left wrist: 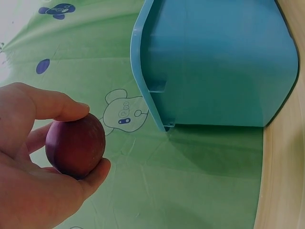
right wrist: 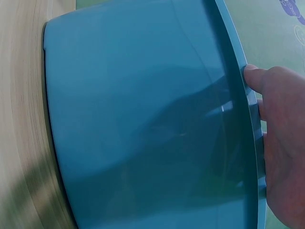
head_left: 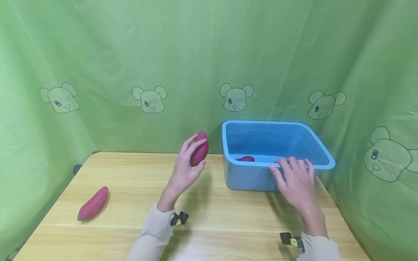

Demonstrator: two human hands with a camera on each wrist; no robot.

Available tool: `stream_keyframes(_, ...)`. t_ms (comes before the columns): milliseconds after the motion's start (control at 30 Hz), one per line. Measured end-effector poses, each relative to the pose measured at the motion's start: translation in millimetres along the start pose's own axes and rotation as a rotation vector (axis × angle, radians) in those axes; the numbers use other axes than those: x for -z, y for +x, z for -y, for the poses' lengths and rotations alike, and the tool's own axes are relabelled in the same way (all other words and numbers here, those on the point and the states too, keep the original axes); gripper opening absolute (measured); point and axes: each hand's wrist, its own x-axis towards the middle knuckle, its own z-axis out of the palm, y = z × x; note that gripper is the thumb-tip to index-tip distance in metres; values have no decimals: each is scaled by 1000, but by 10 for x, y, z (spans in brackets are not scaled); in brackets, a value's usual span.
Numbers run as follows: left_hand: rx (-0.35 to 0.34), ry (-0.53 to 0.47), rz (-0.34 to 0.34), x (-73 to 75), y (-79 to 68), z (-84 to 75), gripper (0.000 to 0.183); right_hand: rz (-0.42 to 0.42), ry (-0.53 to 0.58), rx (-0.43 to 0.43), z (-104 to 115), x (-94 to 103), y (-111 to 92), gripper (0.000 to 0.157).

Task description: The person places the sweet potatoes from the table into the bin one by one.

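My left hand (head_left: 183, 173) grips a purple-red sweet potato (head_left: 201, 151) above the table, just left of a blue plastic bin (head_left: 249, 178). In the left wrist view, the rounded end of this sweet potato (left wrist: 78, 148) shows between thumb and fingers. My right hand (head_left: 296, 184) holds the bin's near rim, fingers hooked over it and thumb against it. Inside the bin lies another sweet potato (head_left: 247, 158), partly hidden by the near wall. A third sweet potato (head_left: 93, 204) rests on the left part of the table.
The wooden table (head_left: 222, 221) carries the bin at its far right. Green curtains (head_left: 192, 54) with printed bear heads hang close behind the table and along its sides.
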Motion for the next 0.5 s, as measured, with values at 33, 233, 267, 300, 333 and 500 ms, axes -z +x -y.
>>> stream_keyframes(33, 0, -1, 3, -6, 3, 0, 65, -1, 0, 1, 1, 0, 0, 36)
stream_keyframes(233, 0, -7, 16, -53, 31, -4, 65, -5, 8, 3, 2, -1, 0, 35)
stream_keyframes(267, 0, -10, 18, -63, 36, -6, 65, -6, 8, 4, 1, -2, 0, 35)
stream_keyframes(300, -1, -12, 18, -72, 40, -8, 65, -6, 8, 4, 1, -2, 1, 35)
stream_keyframes(333, -3, -14, 18, -80, 44, -14, 65, -7, 7, 5, -2, -4, 1, 35)
stream_keyframes(500, -14, -22, 29, -124, 68, -55, 64, -14, 4, 6, -2, -2, -2, 35)
